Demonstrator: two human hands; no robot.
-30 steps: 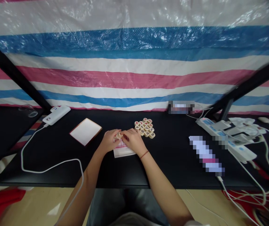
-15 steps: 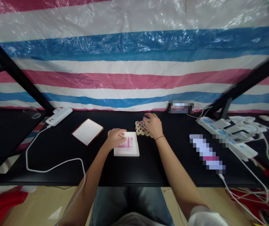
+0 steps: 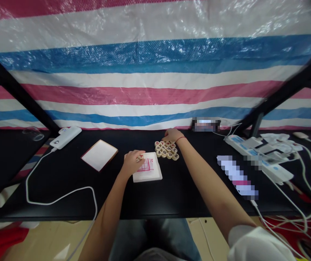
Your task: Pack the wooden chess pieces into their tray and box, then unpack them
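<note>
1. Far left: white power bank on the black tabletop, its white cable looping along the near side

2. White card with a brown edge, lying at a slant, well apart from both hands

3. Left hand, closed: thumb and fingers pinch a round wooden game piece with a red mark, held just over the upper left part of the board

4. White board with red grid lines, squarish, so with no clear long axis; it lies directly beneath the left fingertips, and the left hand is the nearer one

5. Cluster of wooden pieces, round and flat, red-marked, packed closely in a group somewhat wider than deep, just beyond the board's far right corner

6. Right hand, red wrist cord: fingers curve over the far edge of the cluster, touching it; whether they grip a piece cannot be told. The right arm reaches in from the white sleeve

7. Far right: blurred long object and power strip, both well clear of the hands
</note>
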